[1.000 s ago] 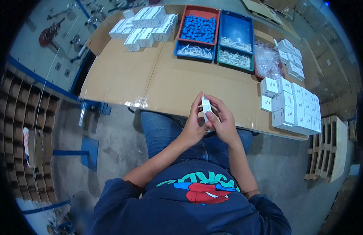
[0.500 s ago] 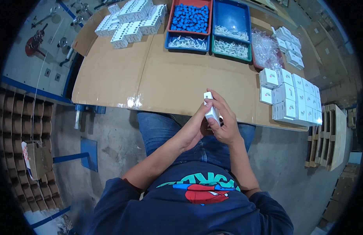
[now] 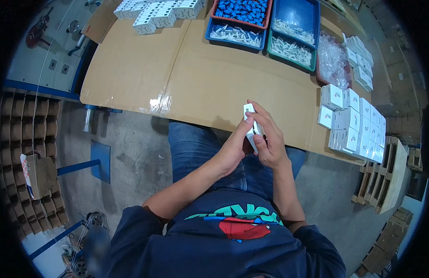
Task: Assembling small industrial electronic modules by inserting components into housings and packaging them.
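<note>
L hand (image 3: pixel 230 152): part-curled, holding wht box (image 3: pixel 251 135) w/ R
R hand (image 3: pixel 271 142): half-closed, thumb + fingers on same box
wht box: betw. palms, nr front edge of table (image 3: pixel 209 88)
box stack (image 3: pixel 355 123): table's R end
blue tray (image 3: pixel 235 45): far side, w/ wht pcs (image 3: pixel 237 35)

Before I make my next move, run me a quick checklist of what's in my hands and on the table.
1. Small white cardboard box held: ok, left hand and right hand are both on it.
2. A hand free: not ok, both are occupied with that box.
3. Its flaps fully closed: cannot tell, fingers cover part of it.
4. Red plastic tray stocked: ok, many small blue pieces inside.
5. Green plastic tray stocked: ok, slim white pieces inside.
6. White box stack at the right of the cardboard-covered table standing: ok, none looks toppled.
</note>
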Tool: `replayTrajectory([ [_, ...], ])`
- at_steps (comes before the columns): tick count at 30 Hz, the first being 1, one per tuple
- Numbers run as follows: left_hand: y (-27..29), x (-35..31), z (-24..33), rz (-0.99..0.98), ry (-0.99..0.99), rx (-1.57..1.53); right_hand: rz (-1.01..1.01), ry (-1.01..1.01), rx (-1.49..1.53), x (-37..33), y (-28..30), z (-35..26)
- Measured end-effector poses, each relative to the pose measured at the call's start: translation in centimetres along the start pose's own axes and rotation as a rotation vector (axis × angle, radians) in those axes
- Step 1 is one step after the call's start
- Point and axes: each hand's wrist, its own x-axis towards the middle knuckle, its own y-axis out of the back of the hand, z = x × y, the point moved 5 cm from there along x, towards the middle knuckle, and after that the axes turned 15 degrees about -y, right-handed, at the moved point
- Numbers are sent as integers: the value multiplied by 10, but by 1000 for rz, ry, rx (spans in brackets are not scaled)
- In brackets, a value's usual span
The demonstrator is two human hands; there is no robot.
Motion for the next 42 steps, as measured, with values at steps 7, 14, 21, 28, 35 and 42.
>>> replayTrajectory([
  [7,7,14,-5,-29,23,12,9,-54,39,3,2,12],
  [14,5,20,-10,30,-7,3,32,-43,64,4,4,20],
  [21,8,29,-17,-16,-1,-45,22,-116,148,3,5,28],
  [28,17,33,-22,-128,-33,196,4,-273,263,5,13,59],
  [35,42,47,-29,28,-116,45,9,-361,166,2,25,44],
  [42,60,59,-35,89,-242,224,20,-343,71,-3,26,56],
])
